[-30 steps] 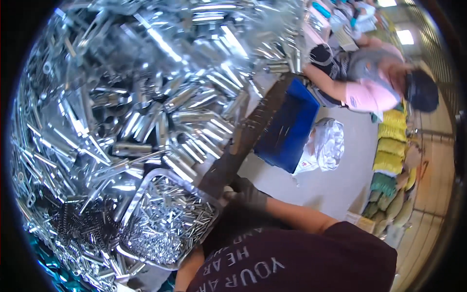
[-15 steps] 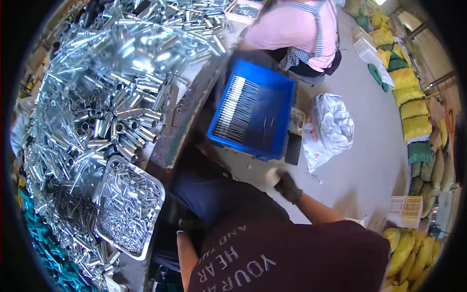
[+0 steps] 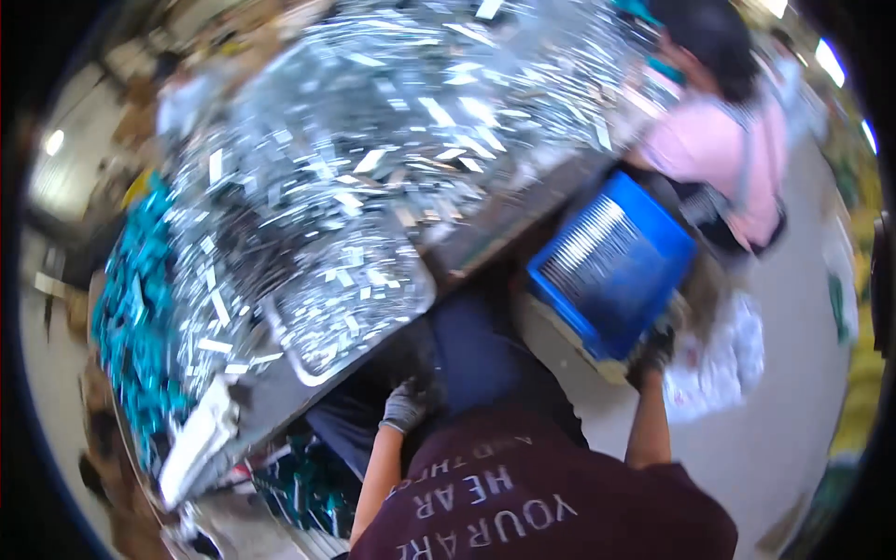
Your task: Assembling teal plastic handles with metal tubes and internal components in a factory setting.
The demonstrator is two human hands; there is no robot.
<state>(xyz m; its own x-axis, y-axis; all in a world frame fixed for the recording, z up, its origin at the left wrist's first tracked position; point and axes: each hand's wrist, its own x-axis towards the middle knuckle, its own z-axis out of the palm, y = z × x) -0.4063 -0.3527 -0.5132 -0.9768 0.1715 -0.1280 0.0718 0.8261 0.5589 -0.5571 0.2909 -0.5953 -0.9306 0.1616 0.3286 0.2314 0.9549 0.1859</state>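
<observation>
Two gloved hands in the frame, neither visibly clamped on a part. Right hand (image 3: 651,357) is at the near corner of the blue bin (image 3: 649,257), right of centre; looks like contact, but blur hides the fingers, so can't tell if it grips. Left hand (image 3: 405,408) is low centre over the dark trousers (image 3: 476,359); no part shows in it, can't tell if it's empty.

Risks, my read: a hard knock or tug at that bin corner could skid it on its pale support (image 3: 560,338) and scramble the rods. Metal tray (image 3: 430,287) sits near the bench edge (image 3: 504,231); a snagged sleeve could tip it floorward. Loose metal heap (image 3: 420,121) behind it could slide in and mix parts.

Containers: bin has thin silvery rods (image 3: 586,245) lined up in its left half, mostly bare blue to the right. Tray, centre-left, is full of small shiny pieces (image 3: 350,303), too smeared to sort by type. White sack (image 3: 733,350), lower right: contents hidden.
</observation>
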